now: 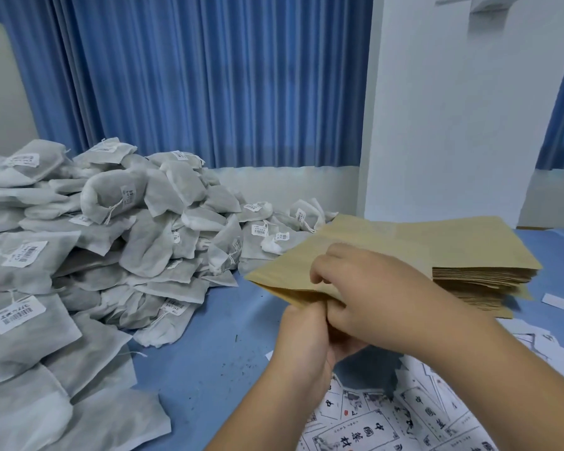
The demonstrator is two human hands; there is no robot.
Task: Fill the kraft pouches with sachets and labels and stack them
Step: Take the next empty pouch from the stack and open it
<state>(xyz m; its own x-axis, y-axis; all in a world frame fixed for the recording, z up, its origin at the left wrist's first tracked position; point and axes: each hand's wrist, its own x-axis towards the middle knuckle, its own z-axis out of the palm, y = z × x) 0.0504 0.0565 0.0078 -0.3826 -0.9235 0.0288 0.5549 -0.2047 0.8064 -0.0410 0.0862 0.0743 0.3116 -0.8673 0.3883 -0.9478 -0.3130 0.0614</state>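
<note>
A kraft pouch is held just left of the pouch stack, its near edge pinched by the curled fingers of the left hand and right hand, which are pressed together

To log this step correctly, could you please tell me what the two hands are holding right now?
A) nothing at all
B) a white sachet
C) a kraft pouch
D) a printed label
C: the left hand and the right hand both pinch the near edge of one kraft pouch, while the sachets lie piled at the left and the labels lie on the table at lower right.
</note>
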